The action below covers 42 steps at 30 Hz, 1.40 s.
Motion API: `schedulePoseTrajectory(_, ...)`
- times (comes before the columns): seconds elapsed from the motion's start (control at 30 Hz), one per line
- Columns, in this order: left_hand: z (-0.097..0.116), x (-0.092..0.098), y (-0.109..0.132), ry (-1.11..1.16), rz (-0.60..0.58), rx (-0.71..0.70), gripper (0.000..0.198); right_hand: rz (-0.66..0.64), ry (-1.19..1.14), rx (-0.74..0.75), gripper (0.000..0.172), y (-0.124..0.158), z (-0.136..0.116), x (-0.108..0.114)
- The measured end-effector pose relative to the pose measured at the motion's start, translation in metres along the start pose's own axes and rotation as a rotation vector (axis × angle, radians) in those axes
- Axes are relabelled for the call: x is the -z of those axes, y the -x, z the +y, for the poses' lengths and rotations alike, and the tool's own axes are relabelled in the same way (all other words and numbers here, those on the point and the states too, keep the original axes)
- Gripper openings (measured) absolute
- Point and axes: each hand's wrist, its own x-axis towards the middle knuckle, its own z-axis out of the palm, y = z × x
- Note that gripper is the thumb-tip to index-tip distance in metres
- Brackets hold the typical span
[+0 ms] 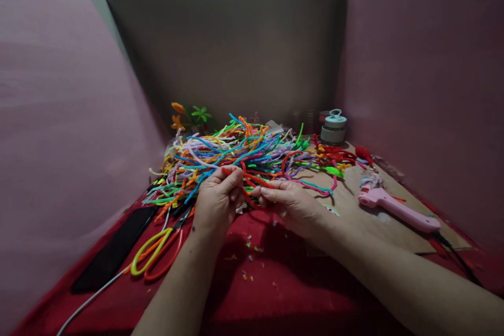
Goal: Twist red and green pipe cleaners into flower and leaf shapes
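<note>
Between my two hands runs a red pipe cleaner [249, 198], bent into a loose curve. My left hand [221, 189] pinches one part of it, thumb against curled fingers. A short way to the right, my right hand [284, 198] pinches another part between thumb and fingertips. Fingers partly cover the ends, so I cannot tell how they are joined or twisted. Just behind both hands lies a large heap of multicoloured pipe cleaners [232, 149]. Scissors with yellow and red handles [155, 254] rest to the left of my left forearm.
A pink hot glue gun [401, 211] lies on a brown board [350, 226] at right, its cord trailing forward. Behind it stands a lidded jar [334, 128]. A black phone-like slab [114, 249] and a white cable [92, 302] are at left. Scraps dot the red cloth [252, 299].
</note>
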Motion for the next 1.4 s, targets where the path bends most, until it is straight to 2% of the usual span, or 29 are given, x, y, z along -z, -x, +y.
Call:
schedulePoseTrajectory(0.07, 0.001, 0.005, -0.002, -0.004, 0.027, 0.015, 0.021, 0.035, 0.057, -0.051, 0.026, 0.0, 0.003, -0.001)
schedulePoseTrajectory(0.2, 0.0, 0.011, -0.002, -0.012, 0.068, 0.042, 0.023, -0.049, 0.151, -0.168, 0.036, 0.002, 0.005, -0.004)
schedulePoseTrajectory(0.37, -0.001, 0.009, 0.001, -0.039, 0.013, -0.012, 0.02, -0.072, 0.187, -0.208, 0.024, 0.009, 0.002, -0.011)
schedulePoseTrajectory(0.53, -0.002, 0.011, 0.0, -0.085, -0.01, -0.127, 0.016, -0.102, 0.234, -0.246, 0.029, 0.014, 0.004, -0.017)
schedulePoseTrajectory(0.7, 0.0, 0.011, 0.0, -0.028, 0.012, -0.149, 0.016, -0.077, 0.218, -0.282, 0.033, 0.014, 0.004, -0.018)
schedulePoseTrajectory(0.8, 0.003, 0.012, 0.0, 0.047, 0.026, -0.118, 0.017, -0.1, 0.167, -0.255, 0.032, 0.013, 0.003, -0.014)
schedulePoseTrajectory(0.9, 0.004, 0.016, -0.001, 0.113, -0.007, -0.025, 0.022, -0.118, 0.139, -0.219, 0.033, 0.012, 0.002, -0.01)
schedulePoseTrajectory(1.0, 0.0, 0.021, -0.001, 0.065, -0.113, 0.163, 0.03, -0.125, 0.13, -0.197, 0.033, 0.012, 0.003, -0.008)
schedulePoseTrajectory(1.1, -0.008, 0.023, 0.002, -0.079, -0.255, 0.286, 0.024, -0.133, 0.135, -0.21, 0.033, 0.012, 0.004, -0.007)
schedulePoseTrajectory(1.23, -0.011, 0.022, 0.004, -0.168, -0.291, 0.232, 0.017, -0.22, 0.097, -0.22, 0.031, 0.009, 0.005, -0.004)
schedulePoseTrajectory(1.33, -0.008, 0.021, 0.005, -0.093, -0.224, 0.208, 0.016, -0.311, -0.067, -0.297, 0.043, 0.006, 0.003, 0.001)
schedulePoseTrajectory(1.4, -0.005, 0.02, 0.005, -0.045, -0.187, 0.206, 0.016, -0.32, -0.182, -0.378, 0.047, 0.005, 0.001, 0.005)
